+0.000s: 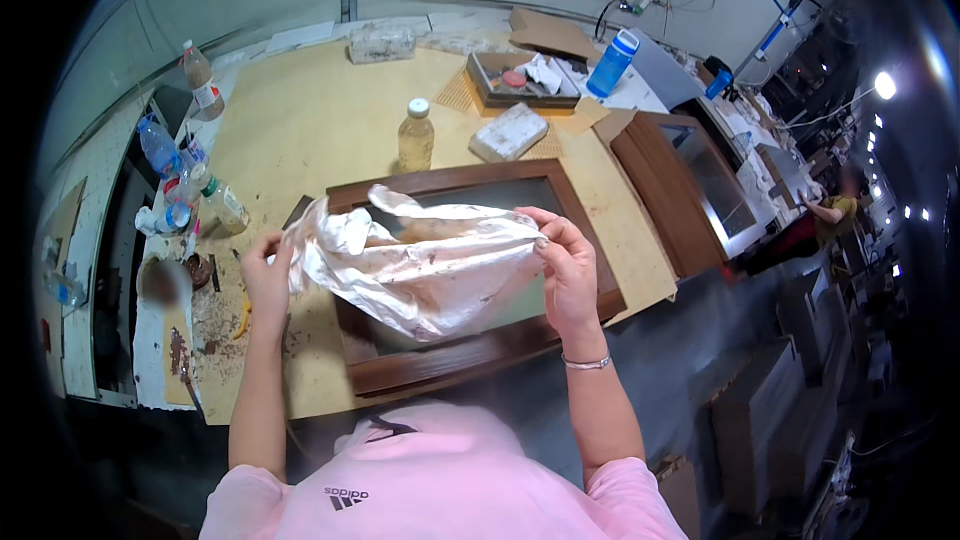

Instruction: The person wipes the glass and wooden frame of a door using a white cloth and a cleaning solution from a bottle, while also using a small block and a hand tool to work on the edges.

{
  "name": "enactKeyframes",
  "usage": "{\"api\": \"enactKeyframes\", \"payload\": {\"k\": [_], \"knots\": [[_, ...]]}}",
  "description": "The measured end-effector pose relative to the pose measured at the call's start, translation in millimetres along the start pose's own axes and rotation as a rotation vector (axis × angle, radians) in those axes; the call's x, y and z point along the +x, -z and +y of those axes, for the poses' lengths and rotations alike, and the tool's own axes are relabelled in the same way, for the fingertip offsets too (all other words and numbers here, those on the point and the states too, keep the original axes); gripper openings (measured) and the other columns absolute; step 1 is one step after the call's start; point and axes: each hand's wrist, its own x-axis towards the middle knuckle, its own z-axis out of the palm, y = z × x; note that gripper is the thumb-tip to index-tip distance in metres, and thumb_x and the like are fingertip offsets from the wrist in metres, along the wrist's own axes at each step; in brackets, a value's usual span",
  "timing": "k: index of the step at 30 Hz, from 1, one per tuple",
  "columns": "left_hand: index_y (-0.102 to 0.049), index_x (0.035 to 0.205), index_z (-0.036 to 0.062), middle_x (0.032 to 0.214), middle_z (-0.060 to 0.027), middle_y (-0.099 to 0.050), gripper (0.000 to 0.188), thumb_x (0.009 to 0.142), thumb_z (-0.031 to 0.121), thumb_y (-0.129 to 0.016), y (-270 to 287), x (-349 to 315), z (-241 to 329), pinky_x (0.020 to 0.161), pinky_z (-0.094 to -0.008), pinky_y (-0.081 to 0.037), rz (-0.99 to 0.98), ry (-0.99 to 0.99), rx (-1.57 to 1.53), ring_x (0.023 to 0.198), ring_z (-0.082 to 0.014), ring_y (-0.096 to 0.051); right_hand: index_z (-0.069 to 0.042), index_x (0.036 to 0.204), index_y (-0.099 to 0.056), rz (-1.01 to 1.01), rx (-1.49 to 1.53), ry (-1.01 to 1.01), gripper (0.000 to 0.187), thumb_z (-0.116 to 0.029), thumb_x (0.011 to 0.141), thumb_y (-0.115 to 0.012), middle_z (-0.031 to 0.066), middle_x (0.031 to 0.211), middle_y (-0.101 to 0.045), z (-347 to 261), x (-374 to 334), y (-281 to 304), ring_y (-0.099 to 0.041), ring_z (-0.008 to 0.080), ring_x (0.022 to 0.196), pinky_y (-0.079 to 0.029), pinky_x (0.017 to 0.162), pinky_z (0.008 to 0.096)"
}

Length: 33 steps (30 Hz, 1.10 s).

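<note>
while one end of the white cloth (440,265) is gripped by the left hand (267,278), the other is pinched by the right hand (571,275). its long axis is held crosswise above the brown frame (470,360).

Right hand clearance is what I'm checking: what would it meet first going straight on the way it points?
Beyond the pale cloth that the right hand pinches, probably the far rail of the brown frame, then the whitish block. Its height is unclear; it may pass above both.
</note>
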Motion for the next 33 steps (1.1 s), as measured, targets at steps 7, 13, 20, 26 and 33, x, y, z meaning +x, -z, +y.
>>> {"api": "enactKeyframes", "payload": {"k": [7,13,20,26,33], "knots": [[-0.059,0.130,-0.0008,0.125,-0.0184,-0.062,0.075,0.065,0.025,-0.088,-108,-51,173,0.104,-0.0458,-0.042,-0.470,-0.618,0.174,0.120,-0.0373,-0.056,-0.002,0.090,-0.057,-0.182,0.329,-0.280,0.007,-0.001,0.097,-0.054,0.0187,0.123,-0.066,-39,47,27,-0.064,0.0153,0.100,-0.053,0.085,0.0270],[-0.063,0.121,-0.0040,0.094,-0.0099,-0.069,0.042,0.082,0.007,-0.074,-195,-78,155,0.076,-0.0308,-0.051,-0.780,0.157,-0.225,0.084,-0.0173,-0.065,-0.001,0.090,-0.059,-0.284,0.224,-0.332,0.008,-0.002,0.097,-0.056,0.0139,0.106,-0.071,-28,106,63,-0.062,0.0056,0.079,-0.052,0.071,0.0197],[-0.064,0.119,-0.0044,0.103,-0.0064,-0.070,0.030,0.090,0.001,-0.062,-169,-75,126,0.079,-0.0267,-0.053,-0.367,0.412,-0.732,0.088,-0.0114,-0.065,-0.008,0.099,-0.064,-0.440,-0.330,-0.481,0.013,-0.019,0.093,-0.066,0.0023,0.097,-0.068,57,186,74,-0.063,0.0110,0.087,-0.053,0.073,0.0288],[-0.061,0.121,-0.0078,0.110,-0.0138,-0.071,0.030,0.094,0.005,-0.060,-113,-47,100,0.085,-0.0329,-0.057,-0.110,0.515,-0.794,0.095,-0.0188,-0.070,0.004,0.119,-0.062,-0.388,-0.769,-0.016,0.060,-0.028,0.072,-0.084,0.0249,0.117,-0.067,178,246,-5,-0.066,0.0366,0.109,-0.051,0.096,0.0407],[-0.061,0.122,-0.0058,0.112,-0.0126,-0.070,0.032,0.093,0.006,-0.065,-120,4,73,0.089,-0.0346,-0.056,-0.127,0.553,-0.800,0.098,-0.0195,-0.069,-0.001,0.104,-0.069,-0.363,-0.579,-0.177,0.046,-0.029,0.072,-0.084,0.0170,0.103,-0.074,251,308,-40,-0.072,0.0298,0.094,-0.055,0.085,0.0387]]}}
